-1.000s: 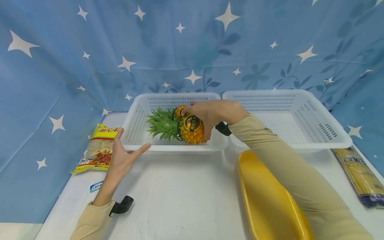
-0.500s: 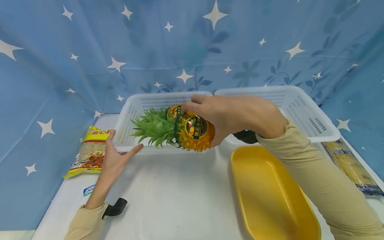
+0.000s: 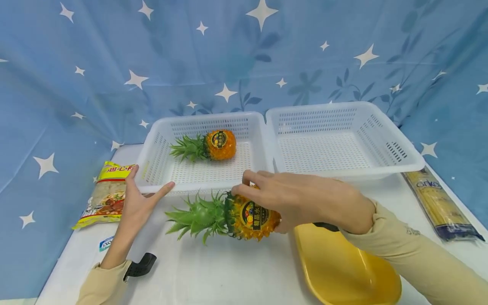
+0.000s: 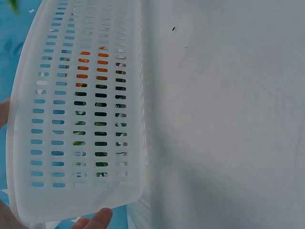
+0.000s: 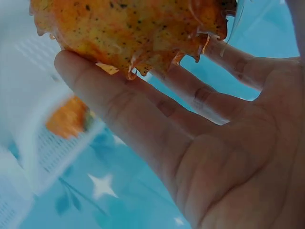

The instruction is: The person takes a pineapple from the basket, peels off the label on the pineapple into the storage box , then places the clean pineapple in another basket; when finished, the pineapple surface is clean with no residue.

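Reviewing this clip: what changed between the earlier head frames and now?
The right hand has lifted the nearer pineapple out of the left basket and toward the person, in front of the near rim. It had already gripped it.

Unchanged: the other pineapple lies in that basket, and the left hand holds its near-left corner.

- Open table [image 3: 217, 271] is left between the left forearm [image 3: 118, 245] and the yellow tray [image 3: 339, 262], in front of the held pineapple [image 3: 244, 216].
- The front of the left basket [image 3: 244, 165] is partly blocked by the held pineapple and the right hand [image 3: 295, 197]; its front left corner is gripped by the left hand [image 3: 140, 203].
- Inside, room is left around the small pineapple [image 3: 219, 145].
- The right basket [image 3: 324, 150] can be entered from above.
- Passage behind both baskets is closed off by the curtain [image 3: 213, 55].
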Available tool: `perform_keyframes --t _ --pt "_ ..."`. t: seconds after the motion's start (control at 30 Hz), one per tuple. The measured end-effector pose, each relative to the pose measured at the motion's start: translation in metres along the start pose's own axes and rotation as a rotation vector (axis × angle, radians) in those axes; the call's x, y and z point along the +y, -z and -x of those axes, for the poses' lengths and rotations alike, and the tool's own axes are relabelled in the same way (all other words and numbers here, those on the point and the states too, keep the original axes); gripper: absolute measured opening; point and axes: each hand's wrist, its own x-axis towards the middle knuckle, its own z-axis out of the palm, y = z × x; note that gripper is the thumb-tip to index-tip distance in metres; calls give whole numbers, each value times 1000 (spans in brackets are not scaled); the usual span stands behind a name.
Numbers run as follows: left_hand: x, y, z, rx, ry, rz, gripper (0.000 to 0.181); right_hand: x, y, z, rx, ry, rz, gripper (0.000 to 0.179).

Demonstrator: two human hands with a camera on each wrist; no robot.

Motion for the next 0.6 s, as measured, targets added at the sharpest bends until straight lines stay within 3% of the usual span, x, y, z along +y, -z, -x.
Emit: perform_keyframes --t 0.27,0.6 --pt "-2 -1 0 9 -10 -14 113 7 -44 -12 -82 -30 -38 96" --pt "-1 -1 0 13 -15 -4 114 18 -64 -23 -76 -55 -99 94"
